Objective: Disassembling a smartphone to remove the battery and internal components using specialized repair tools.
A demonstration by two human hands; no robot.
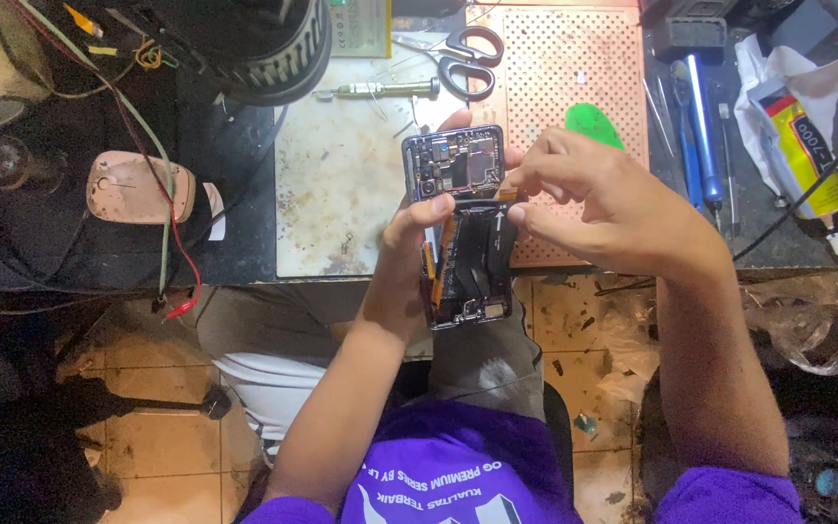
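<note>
Opened phone (463, 228) held above near table (341, 194) edge. Left hand (409, 243) clamped round its left side; right hand (584, 199) pinching at mid-board. Likely connector work; calls for small, steady fingertip pressure.

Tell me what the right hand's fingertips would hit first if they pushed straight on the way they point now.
The right hand points left, its fingertips pinched at the opened phone. They would probably meet the phone's dark inner parts at once, then the left hand's thumb beyond; depth is unclear.
</note>
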